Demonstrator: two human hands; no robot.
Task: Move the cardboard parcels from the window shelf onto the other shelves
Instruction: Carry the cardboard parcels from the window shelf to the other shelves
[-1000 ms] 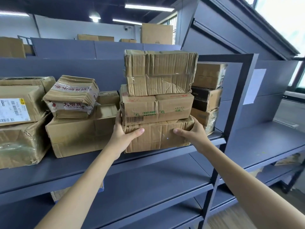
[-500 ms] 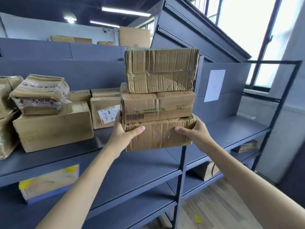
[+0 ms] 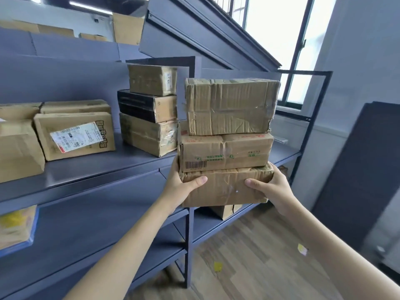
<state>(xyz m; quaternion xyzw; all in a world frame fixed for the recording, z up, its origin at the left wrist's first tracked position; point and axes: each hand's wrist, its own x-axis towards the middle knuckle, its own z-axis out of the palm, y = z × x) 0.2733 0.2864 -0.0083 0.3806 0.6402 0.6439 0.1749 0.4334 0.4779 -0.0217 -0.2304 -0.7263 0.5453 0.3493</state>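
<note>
I hold a stack of three cardboard parcels up in front of me, off the shelf. My left hand grips the left end of the bottom parcel, thumb laid across its front face, the other fingers hidden behind it. My right hand grips the right end the same way, thumb on the front and fingers curled round the far side. So each grip is closed round that bottom parcel. On it rests the middle parcel, with green print and a barcode at its lower left corner. The top parcel, creased and taped, sits on that and is turned slightly.

At ten o'clock from my stack, a second pile of three boxes stands on the grey shelf, its middle box black-sided. Further round at nine o'clock lies a labelled parcel with a white shipping slip. At one o'clock is the window. Below, at six o'clock, is wooden floor.
</note>
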